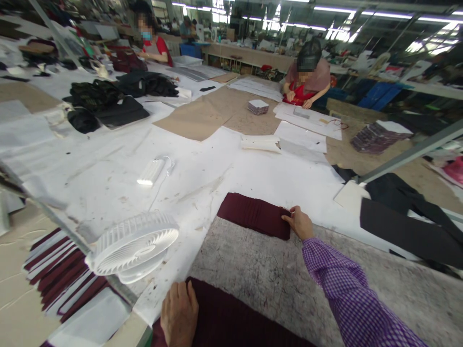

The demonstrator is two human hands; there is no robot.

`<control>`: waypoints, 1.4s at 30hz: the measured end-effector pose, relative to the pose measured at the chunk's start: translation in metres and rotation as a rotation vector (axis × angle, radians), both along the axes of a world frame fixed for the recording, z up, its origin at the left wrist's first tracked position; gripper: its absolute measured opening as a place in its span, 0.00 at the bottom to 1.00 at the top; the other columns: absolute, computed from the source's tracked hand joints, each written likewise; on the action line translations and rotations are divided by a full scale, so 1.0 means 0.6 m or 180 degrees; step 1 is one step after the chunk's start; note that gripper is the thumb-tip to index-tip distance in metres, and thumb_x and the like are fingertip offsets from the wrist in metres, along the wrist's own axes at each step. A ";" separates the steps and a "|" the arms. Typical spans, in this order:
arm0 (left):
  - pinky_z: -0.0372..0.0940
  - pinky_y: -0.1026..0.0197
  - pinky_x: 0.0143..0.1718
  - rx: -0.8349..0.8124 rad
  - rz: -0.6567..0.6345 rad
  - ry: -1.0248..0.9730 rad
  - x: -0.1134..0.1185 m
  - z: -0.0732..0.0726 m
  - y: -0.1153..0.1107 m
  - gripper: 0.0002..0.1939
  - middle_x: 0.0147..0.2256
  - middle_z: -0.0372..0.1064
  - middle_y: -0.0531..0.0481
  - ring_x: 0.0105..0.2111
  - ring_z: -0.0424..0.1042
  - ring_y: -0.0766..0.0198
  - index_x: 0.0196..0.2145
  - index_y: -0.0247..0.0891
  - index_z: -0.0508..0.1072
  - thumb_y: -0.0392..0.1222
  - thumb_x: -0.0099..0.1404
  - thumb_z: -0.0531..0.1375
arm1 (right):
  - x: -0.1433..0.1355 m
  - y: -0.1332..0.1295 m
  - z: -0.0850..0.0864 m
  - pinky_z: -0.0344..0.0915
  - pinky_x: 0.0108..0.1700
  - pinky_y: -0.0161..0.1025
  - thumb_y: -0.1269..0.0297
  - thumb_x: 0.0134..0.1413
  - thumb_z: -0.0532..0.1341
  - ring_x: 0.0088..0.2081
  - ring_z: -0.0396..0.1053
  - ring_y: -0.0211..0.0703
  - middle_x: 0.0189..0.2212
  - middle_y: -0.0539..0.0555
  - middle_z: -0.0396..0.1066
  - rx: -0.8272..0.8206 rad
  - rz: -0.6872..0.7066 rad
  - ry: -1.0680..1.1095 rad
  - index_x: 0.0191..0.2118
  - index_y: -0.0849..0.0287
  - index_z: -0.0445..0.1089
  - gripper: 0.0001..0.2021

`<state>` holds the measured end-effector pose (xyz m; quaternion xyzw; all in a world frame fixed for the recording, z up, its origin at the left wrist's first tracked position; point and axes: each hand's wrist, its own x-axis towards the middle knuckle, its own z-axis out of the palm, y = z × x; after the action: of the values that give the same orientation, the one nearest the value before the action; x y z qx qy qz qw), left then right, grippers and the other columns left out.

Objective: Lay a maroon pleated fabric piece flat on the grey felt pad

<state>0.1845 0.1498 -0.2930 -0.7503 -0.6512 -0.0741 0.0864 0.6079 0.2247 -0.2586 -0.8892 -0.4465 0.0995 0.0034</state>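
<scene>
My right hand point(299, 222) pinches the right end of a narrow stack of maroon fabric strips point(253, 214), thumb and fingertips closed at its corner. That stack lies at the far edge of a grey speckled board point(238, 260). Close to me, a larger piece of dark maroon fabric point(231, 318) covers the near part of the board and runs out of view at the bottom. My left hand point(180, 313) rests over its left edge, fingers extended and side by side; the thumb is hidden.
A white fan point(135, 246) stands left, near a white device with a cord point(151, 172). Maroon and white strips point(68, 274) hang or lie lower left. Black fabric point(408, 231) lies right, beside a metal post point(408, 154). Across the table a person point(307, 79) handles red material.
</scene>
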 end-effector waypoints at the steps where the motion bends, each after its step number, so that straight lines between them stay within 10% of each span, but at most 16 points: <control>1: 0.58 0.57 0.33 -0.0002 0.0003 0.0005 0.000 0.001 0.000 0.10 0.26 0.61 0.49 0.28 0.63 0.58 0.26 0.40 0.62 0.40 0.66 0.52 | -0.002 -0.001 0.001 0.67 0.38 0.43 0.53 0.59 0.57 0.35 0.69 0.41 0.36 0.52 0.70 0.0003 -0.0023 -0.0024 0.47 0.61 0.65 0.17; 19: 0.58 0.58 0.33 0.0055 -0.0035 0.0036 0.003 0.006 0.002 0.10 0.25 0.60 0.50 0.27 0.63 0.59 0.26 0.39 0.62 0.39 0.66 0.53 | -0.022 -0.013 -0.015 0.68 0.42 0.45 0.58 0.60 0.57 0.40 0.69 0.42 0.40 0.53 0.70 0.0461 0.0200 -0.0054 0.44 0.61 0.67 0.12; 42: 0.59 0.57 0.34 -0.0043 0.0010 -0.0028 0.001 -0.002 0.001 0.09 0.27 0.62 0.49 0.29 0.64 0.58 0.27 0.39 0.63 0.39 0.66 0.53 | 0.036 0.005 -0.008 0.69 0.41 0.45 0.56 0.60 0.58 0.38 0.71 0.41 0.38 0.53 0.72 -0.0483 0.0292 0.0511 0.44 0.62 0.69 0.14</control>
<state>0.1850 0.1505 -0.2944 -0.7496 -0.6532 -0.0729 0.0786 0.6296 0.2277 -0.2632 -0.8547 -0.4762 0.2039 -0.0328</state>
